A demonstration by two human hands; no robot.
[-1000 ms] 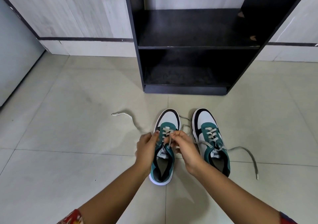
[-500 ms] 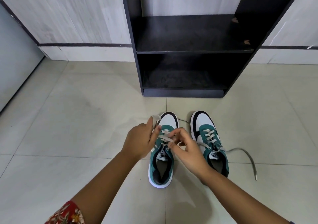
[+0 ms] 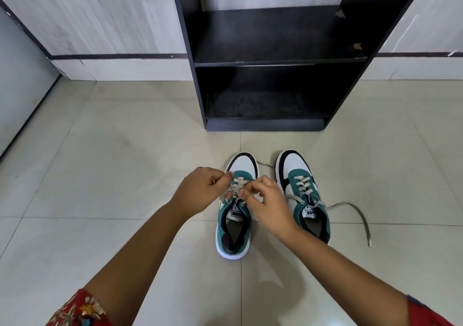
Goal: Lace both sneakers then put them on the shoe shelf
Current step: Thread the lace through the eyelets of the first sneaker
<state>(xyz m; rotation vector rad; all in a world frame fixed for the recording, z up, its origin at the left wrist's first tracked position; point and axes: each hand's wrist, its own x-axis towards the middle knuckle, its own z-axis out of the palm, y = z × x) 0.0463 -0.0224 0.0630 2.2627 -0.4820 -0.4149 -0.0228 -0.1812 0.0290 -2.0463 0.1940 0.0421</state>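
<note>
Teal suede and white leather make up both sneakers, which stand side by side on the tiled floor [image 3: 100, 175] with toes toward twelve o'clock, facing the black shoe shelf [image 3: 265, 60]. The left sneaker [image 3: 233, 228] sits directly under the hands, its long axis running six to twelve. The left hand [image 3: 200, 193] comes at the eyelets from nine o'clock and the right hand [image 3: 269, 204] from three, so the two pinch points face each other across the tongue. Each hand's fingers are curled closed on a strand of the grey lace [image 3: 235, 188], which crosses between them over the upper eyelets; the exact eyelet reached is hidden by the fingertips. The right sneaker [image 3: 304, 195], just beside at three o'clock, appears laced, with one loose end [image 3: 360, 215] trailing off toward four. Both hands are about equally near the work, so the next pull likely runs outward, nine and three, square to the shoe's length.
</note>
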